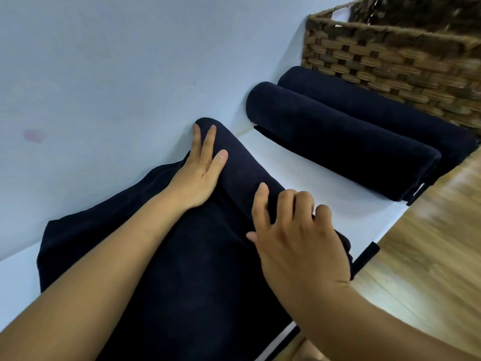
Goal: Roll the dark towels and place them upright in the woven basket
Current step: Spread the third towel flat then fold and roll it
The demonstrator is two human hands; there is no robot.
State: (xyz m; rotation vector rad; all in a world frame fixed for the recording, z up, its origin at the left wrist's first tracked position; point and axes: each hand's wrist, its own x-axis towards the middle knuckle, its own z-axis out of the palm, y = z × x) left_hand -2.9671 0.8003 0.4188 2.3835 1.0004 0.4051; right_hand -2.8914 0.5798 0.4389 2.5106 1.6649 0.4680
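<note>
Pressure spread evenly along the roll is what this step calls for, as I judge it. On the left, the left hand [197,175] lies flat on the far end of the half-rolled towel [244,165]. Its fingers are straight and slightly spread, the tips near the wall. The towel's unrolled tail lies flat under both forearms, its left edge bunched up against the wall. Further right, the right hand [294,238] sits over the near end of the roll, fingers bent and curled across the top, the thumb low on the flat cloth behind.

To do it well, both hands should push forward together so that the roll comes out the same thickness end to end. The bunched left edge wants smoothing before it is wound in, or the roll may turn out cone-shaped and refuse to stand upright.

Right of the hands, two finished rolls [338,142] lie on their sides, touching each other, the farther one just against the woven basket [390,61]. Most of the basket's inside is hidden, and no towel shows in it.

The wall [104,74] on the left is pale blue, with a small pink smudge [33,135]. The table [312,183] is white and smooth, so the towel may slide rather than roll unless pressed down. On the right, wooden floor [429,243] shows, blurred.
</note>
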